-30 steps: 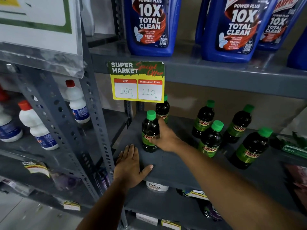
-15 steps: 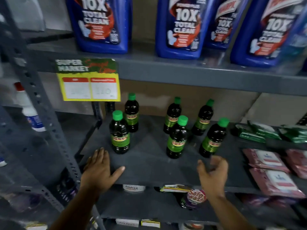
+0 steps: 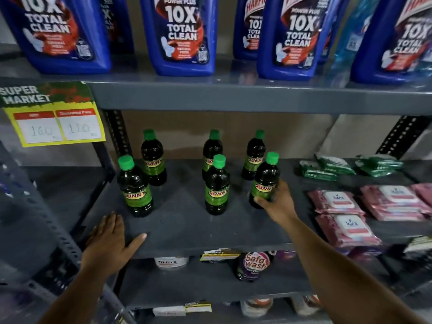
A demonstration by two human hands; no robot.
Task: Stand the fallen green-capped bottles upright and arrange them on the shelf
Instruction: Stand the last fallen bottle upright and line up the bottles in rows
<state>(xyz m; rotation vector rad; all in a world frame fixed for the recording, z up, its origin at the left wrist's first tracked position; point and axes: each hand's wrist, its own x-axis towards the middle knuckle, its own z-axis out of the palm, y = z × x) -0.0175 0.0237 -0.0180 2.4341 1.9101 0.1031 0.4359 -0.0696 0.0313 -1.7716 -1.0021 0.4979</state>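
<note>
Several dark green-capped bottles with green "Sunny" labels stand upright on the grey shelf (image 3: pixel 187 230), in a back row and a front row. My right hand (image 3: pixel 277 203) wraps around the lower part of the front right bottle (image 3: pixel 265 176), which stands slightly tilted. The front middle bottle (image 3: pixel 217 187) and front left bottle (image 3: pixel 134 188) stand free. The back row bottles (image 3: pixel 153 157) (image 3: pixel 211 148) (image 3: pixel 254 155) stand behind them. My left hand (image 3: pixel 108 240) lies flat on the shelf's front left corner, fingers apart, holding nothing.
Large blue cleaner bottles (image 3: pixel 182 36) fill the shelf above. A yellow price tag (image 3: pixel 53 118) hangs at the left. Green packets (image 3: pixel 327 169) and pink wipe packs (image 3: pixel 343 213) lie to the right. A purple pouch (image 3: pixel 253 265) sits on the shelf below.
My right hand moved up from the shelf's front edge and took hold of the front right bottle. The view shifted to the right. My left hand stayed on the shelf corner.
</note>
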